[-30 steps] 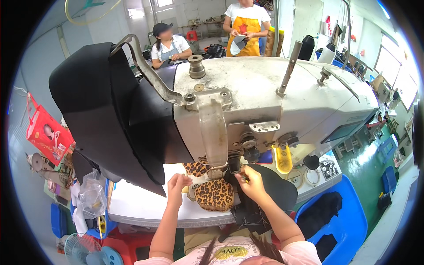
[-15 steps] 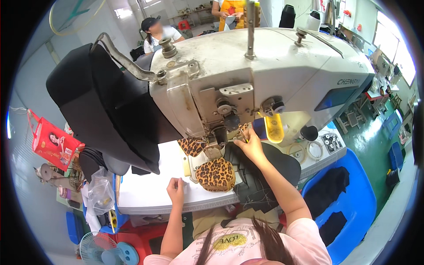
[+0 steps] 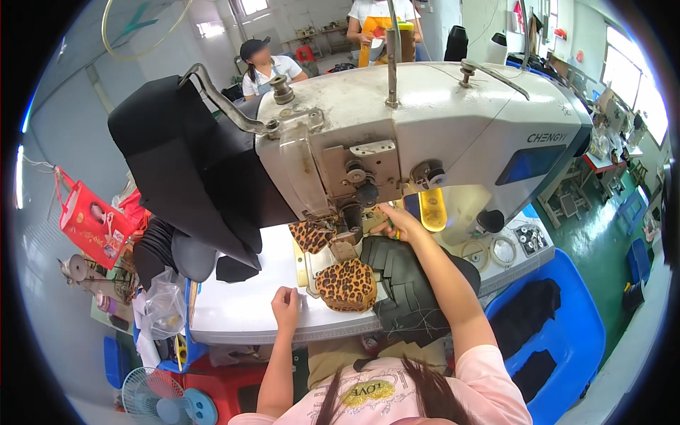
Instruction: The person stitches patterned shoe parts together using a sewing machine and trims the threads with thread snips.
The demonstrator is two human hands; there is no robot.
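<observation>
My right hand [image 3: 398,222] is behind the needle area of the white sewing machine [image 3: 340,99], closed round a small tool with a yellow-green handle [image 3: 397,234]; most of the tool is hidden. A light tan piece [image 3: 371,219] lies by its fingertips. My left hand [image 3: 286,309] rests near the table's front edge with its fingers curled; whatever it may hold is hidden. Between the hands sits a stack of leopard-print pieces [image 3: 346,285], in front of the presser foot. Another leopard-print piece [image 3: 310,236] lies left of the needle. Dark grey pieces [image 3: 411,283] spread under my right forearm.
Black material [image 3: 191,163] drapes over the machine's left end. A yellow tray [image 3: 433,210] and a bobbin box [image 3: 530,237] lie on the right. A blue tub [image 3: 581,312] with black cloth stands beside the table. A fan [image 3: 159,400] is at lower left. Two people are beyond the machine.
My right hand has turned and shifted slightly left, and the yellow-green handle now shows. The tan piece has come into sight by its fingertips. My left hand stays curled in place; the view has shifted a little.
</observation>
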